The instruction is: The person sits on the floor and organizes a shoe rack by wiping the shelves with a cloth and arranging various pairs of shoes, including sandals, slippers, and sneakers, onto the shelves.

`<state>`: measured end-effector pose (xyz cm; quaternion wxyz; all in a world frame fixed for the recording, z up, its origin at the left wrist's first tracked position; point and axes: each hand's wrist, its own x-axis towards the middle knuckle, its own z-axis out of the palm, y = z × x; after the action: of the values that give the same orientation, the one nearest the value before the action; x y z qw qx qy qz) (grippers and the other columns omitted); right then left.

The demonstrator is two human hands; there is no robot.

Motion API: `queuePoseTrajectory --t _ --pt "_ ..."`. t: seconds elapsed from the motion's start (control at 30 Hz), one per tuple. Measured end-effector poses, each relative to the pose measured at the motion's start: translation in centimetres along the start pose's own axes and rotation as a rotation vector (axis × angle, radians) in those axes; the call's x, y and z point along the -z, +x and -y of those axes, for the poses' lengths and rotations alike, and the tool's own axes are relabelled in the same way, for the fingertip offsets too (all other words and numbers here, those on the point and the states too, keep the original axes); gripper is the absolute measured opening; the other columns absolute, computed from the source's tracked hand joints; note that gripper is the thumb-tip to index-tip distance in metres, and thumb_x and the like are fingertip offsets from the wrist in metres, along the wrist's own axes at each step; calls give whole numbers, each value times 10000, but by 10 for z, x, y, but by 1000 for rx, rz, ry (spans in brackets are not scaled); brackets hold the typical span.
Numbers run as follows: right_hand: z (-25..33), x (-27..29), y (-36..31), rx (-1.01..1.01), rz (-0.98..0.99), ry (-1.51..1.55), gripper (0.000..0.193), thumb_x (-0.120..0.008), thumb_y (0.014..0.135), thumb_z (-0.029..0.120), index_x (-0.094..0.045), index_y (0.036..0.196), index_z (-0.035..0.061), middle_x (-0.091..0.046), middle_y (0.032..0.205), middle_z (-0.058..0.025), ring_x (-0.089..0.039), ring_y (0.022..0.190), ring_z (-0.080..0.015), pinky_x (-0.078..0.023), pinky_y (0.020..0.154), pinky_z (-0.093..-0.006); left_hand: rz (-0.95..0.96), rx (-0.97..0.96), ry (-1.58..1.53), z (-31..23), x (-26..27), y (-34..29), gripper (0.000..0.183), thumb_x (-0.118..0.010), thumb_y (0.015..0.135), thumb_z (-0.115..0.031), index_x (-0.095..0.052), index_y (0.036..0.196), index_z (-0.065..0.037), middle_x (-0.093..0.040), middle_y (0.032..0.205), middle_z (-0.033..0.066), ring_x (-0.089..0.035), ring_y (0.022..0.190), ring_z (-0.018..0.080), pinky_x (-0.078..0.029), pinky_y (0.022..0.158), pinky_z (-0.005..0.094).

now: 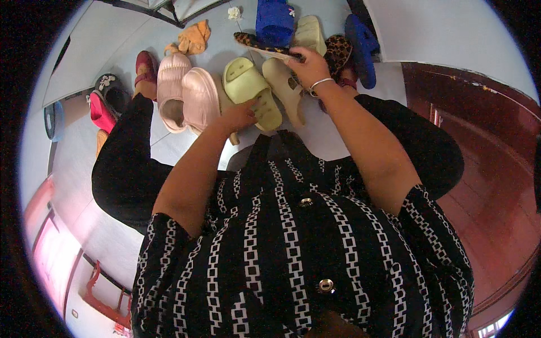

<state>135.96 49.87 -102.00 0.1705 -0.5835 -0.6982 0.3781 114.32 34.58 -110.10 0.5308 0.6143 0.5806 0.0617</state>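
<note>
My right hand (311, 66) is closed on one end of a leopard-print flat shoe (256, 44), which is tilted on its side with its pale sole toward me. My left hand (239, 116) grips the near left edge of a light green slipper (243, 80), its fingers over the footbed; its underside is hidden. Right beside that slipper stands a beige slipper (282, 90), under my right hand. Left of my left hand is a pair of puffy pink slippers (201, 100). The other leopard-print shoe (338, 53) lies beyond my right wrist.
Blue slippers (274, 25) and a pale yellow slipper (309, 35) stand at the back, with another blue slipper (362, 50) at right. An orange cloth (194, 38) lies far left. Red and black shoes (102, 112) sit beyond my left leg. A brown wooden door (479, 141) is at right.
</note>
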Motion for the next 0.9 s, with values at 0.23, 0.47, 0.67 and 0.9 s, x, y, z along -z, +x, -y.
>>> queuePoseTrajectory --t 0.23,0.47,0.67,0.9 --pt "-60 -7 -12 -161 -20 -142 430 -646 714 305 -571 1064 66 -565 1061 -183 -563 935 -337 -453 820 -401 -202 282 118 -45 59 -17 684 -550 720 -107 -278 1347 -146 -590 956 231 -582 867 359 -461 744 422" --pt "12 -50 -28 -193 661 -17 516 -600 747 379 -528 1109 18 -634 891 -148 -606 840 -265 -467 746 -333 -431 390 88 -20 52 -14 660 -544 710 -139 -299 1323 -115 -588 978 209 -578 890 343 -456 757 406" --pt "-9 -74 -33 -163 659 -16 608 -623 718 416 -504 1126 -19 -615 989 -167 -598 896 -246 -461 780 -330 -614 333 -85 -29 62 -24 628 -519 747 -129 -282 1328 -116 -605 1006 164 -576 948 301 -453 793 377" --pt "-9 -74 -31 -241 704 -13 550 -648 717 329 -505 1100 -39 -617 941 -162 -615 751 -216 -491 667 -299 -659 405 -84 -35 69 -34 519 -536 775 -163 -371 1258 -73 -619 988 142 -601 873 290 -454 779 358"
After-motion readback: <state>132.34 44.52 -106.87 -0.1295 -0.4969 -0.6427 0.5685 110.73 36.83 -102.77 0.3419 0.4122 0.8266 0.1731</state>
